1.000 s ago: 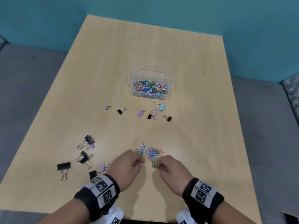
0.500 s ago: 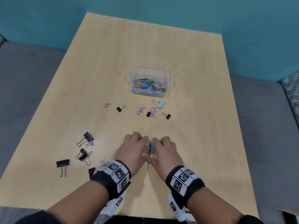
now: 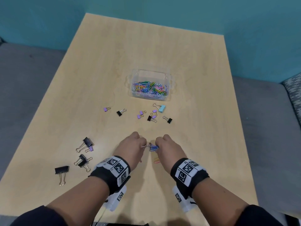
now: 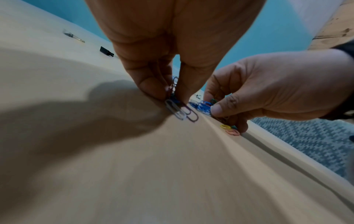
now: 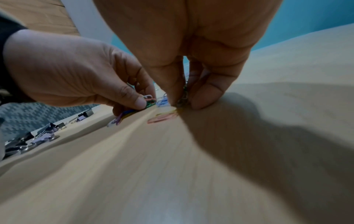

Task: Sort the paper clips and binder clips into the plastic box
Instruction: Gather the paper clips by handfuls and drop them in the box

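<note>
The clear plastic box (image 3: 152, 72) stands mid-table and holds many coloured paper clips (image 3: 149, 88). Nearer to me, both hands are side by side, low over the table. My left hand (image 3: 144, 145) pinches a small bunch of paper clips (image 4: 181, 112) between thumb and fingers. My right hand (image 3: 157, 145) pinches another bunch, mostly blue (image 4: 203, 106). A few loose clips (image 3: 156, 160), pink and yellow, lie on the table under the right hand. Binder clips lie scattered: small purple and black ones (image 3: 147, 115) and a light blue one (image 3: 162, 108) just before the box.
Larger black binder clips (image 3: 61, 170) and a few more (image 3: 84, 144) lie at the near left of the wooden table (image 3: 203, 128). Grey upholstery surrounds the table, with a teal wall behind it.
The hands swept the loose pile of paper clips together and closed on it. Now each pinches a bunch, and the hands have drawn slightly apart, with a few clips left on the table.
</note>
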Action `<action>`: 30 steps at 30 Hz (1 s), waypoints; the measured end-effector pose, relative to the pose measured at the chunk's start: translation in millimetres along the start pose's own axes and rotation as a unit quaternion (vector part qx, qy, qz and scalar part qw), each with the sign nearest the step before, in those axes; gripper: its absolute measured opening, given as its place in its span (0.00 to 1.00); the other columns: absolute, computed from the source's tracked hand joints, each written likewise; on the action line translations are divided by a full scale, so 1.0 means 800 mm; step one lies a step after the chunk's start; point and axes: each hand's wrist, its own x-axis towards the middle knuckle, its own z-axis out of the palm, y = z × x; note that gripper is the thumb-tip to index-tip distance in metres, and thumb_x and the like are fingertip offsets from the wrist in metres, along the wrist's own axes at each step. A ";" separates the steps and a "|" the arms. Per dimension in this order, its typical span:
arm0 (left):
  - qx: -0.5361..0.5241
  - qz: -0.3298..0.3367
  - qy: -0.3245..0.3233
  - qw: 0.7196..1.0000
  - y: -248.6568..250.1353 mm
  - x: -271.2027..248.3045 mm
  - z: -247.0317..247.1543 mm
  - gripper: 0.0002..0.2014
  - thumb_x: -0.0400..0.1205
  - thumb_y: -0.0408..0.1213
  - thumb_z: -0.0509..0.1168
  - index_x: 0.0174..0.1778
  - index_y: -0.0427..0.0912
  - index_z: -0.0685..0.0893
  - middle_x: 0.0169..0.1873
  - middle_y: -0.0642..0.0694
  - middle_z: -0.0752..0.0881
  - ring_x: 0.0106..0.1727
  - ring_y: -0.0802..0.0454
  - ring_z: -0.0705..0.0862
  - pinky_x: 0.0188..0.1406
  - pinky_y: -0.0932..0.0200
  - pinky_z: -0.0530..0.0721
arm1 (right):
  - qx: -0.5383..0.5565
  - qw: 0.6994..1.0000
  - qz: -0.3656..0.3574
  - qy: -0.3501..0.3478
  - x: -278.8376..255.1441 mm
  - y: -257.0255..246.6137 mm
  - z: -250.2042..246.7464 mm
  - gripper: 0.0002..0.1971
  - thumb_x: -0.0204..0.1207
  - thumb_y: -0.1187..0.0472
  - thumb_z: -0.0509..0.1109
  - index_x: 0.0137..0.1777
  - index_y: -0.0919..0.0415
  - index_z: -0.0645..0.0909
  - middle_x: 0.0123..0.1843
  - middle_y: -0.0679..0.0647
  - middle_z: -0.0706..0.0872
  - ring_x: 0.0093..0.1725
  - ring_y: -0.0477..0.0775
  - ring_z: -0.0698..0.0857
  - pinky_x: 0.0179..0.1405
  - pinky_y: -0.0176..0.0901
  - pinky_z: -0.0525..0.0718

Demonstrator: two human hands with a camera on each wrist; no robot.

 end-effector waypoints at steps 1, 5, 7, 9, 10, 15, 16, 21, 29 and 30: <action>-0.005 -0.006 -0.005 1.000 -0.001 0.000 -0.002 0.07 0.81 0.35 0.61 0.48 0.43 0.85 0.48 0.46 0.78 0.41 0.42 0.82 0.40 0.52 0.82 | 0.003 1.000 0.004 -0.001 0.002 0.002 -0.003 0.02 0.80 0.63 0.63 0.48 0.57 0.72 0.48 0.52 0.71 0.38 0.58 0.72 0.36 0.47 0.71; -0.064 -0.047 -0.022 0.997 -0.005 0.005 -0.014 0.05 0.81 0.39 0.63 0.45 0.47 0.85 0.47 0.50 0.79 0.43 0.47 0.82 0.44 0.55 0.80 | 0.052 0.998 0.026 -0.013 0.010 0.013 -0.012 0.02 0.79 0.58 0.64 0.46 0.55 0.76 0.46 0.51 0.76 0.41 0.58 0.79 0.41 0.49 0.78; -0.110 -0.079 -0.034 0.990 -0.008 0.007 -0.019 0.04 0.79 0.38 0.65 0.42 0.48 0.85 0.44 0.51 0.81 0.44 0.50 0.82 0.45 0.56 0.80 | 0.105 0.993 0.051 -0.026 0.012 0.020 -0.016 0.02 0.77 0.58 0.66 0.43 0.53 0.77 0.42 0.50 0.78 0.41 0.56 0.80 0.43 0.51 0.81; -0.176 -0.117 -0.035 0.977 -0.012 0.008 -0.025 0.03 0.76 0.36 0.68 0.38 0.48 0.86 0.40 0.52 0.83 0.40 0.52 0.83 0.43 0.56 0.82 | 0.183 0.979 0.087 -0.039 0.014 0.024 -0.020 0.04 0.74 0.61 0.68 0.39 0.53 0.78 0.36 0.50 0.80 0.35 0.56 0.81 0.39 0.52 0.85; -0.231 -0.141 -0.034 0.962 -0.015 0.009 -0.028 0.03 0.75 0.34 0.69 0.37 0.46 0.86 0.35 0.52 0.84 0.35 0.52 0.83 0.39 0.57 0.82 | 0.231 0.966 0.107 -0.043 0.014 0.026 -0.023 0.04 0.73 0.63 0.69 0.38 0.54 0.78 0.33 0.49 0.80 0.31 0.55 0.79 0.34 0.51 0.86; -0.442 -0.206 -0.028 0.873 -0.021 0.012 -0.052 0.06 0.75 0.25 0.72 0.33 0.38 0.85 0.20 0.52 0.80 0.24 0.51 0.77 0.27 0.60 0.80 | 0.433 0.888 0.140 -0.069 0.017 0.032 -0.044 0.04 0.75 0.72 0.69 0.40 0.67 0.77 0.25 0.51 0.77 0.23 0.49 0.78 0.28 0.46 0.76; -0.465 -0.210 -0.023 0.860 -0.023 0.015 -0.058 0.06 0.75 0.25 0.72 0.33 0.37 0.86 0.21 0.49 0.81 0.25 0.50 0.77 0.27 0.59 0.80 | 0.446 0.881 0.139 -0.069 0.019 0.032 -0.051 0.04 0.75 0.72 0.69 0.41 0.68 0.77 0.25 0.52 0.78 0.22 0.49 0.80 0.30 0.47 0.76; -0.513 -0.191 0.014 0.837 -0.020 0.048 -0.106 0.06 0.75 0.25 0.72 0.34 0.38 0.86 0.22 0.42 0.81 0.23 0.47 0.78 0.24 0.60 0.76 | 0.461 0.881 0.099 -0.033 0.043 0.027 -0.104 0.05 0.74 0.71 0.71 0.39 0.63 0.80 0.27 0.58 0.81 0.23 0.56 0.80 0.28 0.50 0.75; -0.442 -0.082 0.150 0.880 0.013 0.158 -0.190 0.03 0.75 0.26 0.72 0.37 0.35 0.85 0.24 0.42 0.81 0.21 0.53 0.79 0.30 0.57 0.86 | 0.497 0.855 -0.007 0.149 0.136 -0.019 -0.218 0.10 0.75 0.74 0.70 0.37 0.59 0.78 0.31 0.56 0.79 0.26 0.51 0.80 0.28 0.46 0.86; -0.432 -0.077 0.154 0.885 0.017 0.169 -0.193 0.03 0.75 0.27 0.72 0.36 0.36 0.85 0.25 0.43 0.81 0.22 0.53 0.79 0.32 0.54 0.86 | 0.491 0.857 -0.006 0.160 0.146 -0.024 -0.224 0.09 0.75 0.73 0.70 0.38 0.59 0.78 0.32 0.57 0.79 0.27 0.52 0.81 0.29 0.47 0.87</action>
